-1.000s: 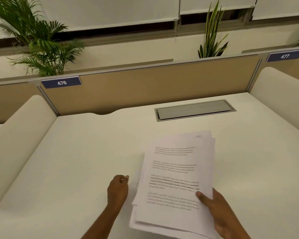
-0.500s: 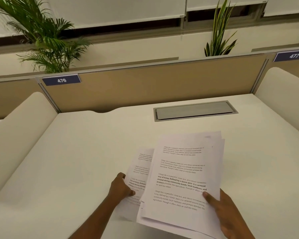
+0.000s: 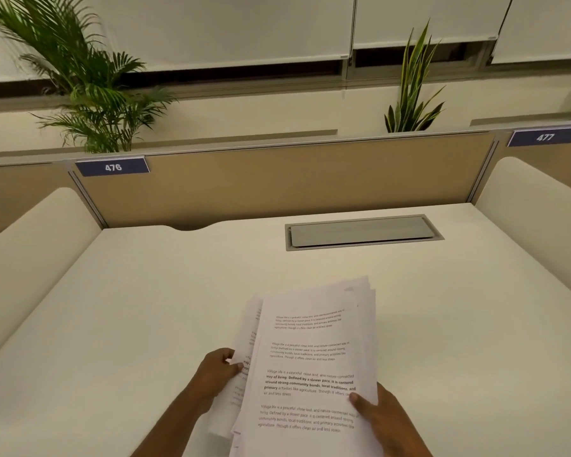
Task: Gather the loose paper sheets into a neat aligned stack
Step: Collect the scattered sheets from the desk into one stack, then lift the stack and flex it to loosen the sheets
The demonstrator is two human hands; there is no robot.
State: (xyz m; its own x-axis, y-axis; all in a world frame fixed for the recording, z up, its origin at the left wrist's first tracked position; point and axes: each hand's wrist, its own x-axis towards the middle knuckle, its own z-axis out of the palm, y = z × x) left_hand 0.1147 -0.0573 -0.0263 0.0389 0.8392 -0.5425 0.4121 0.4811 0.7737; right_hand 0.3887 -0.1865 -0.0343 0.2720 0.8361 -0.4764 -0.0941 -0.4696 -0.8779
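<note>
A stack of white printed paper sheets is held above the near part of the white desk. My right hand grips its lower right edge, thumb on the top page. My left hand pinches a loose sheet that sticks out at the stack's left side, partly tucked under the top pages. The sheets' far corners are fanned and uneven. The stack's near edge runs out of the frame.
A grey cable hatch is set into the desk behind the papers. Tan partitions with signs 476 and 477 close the back; rounded white dividers stand at both sides. Potted plants sit beyond.
My left hand took hold of the loose sheet beside the stack and has drawn it rightward against the stack's left side. The stack has turned more upright in my right hand.
</note>
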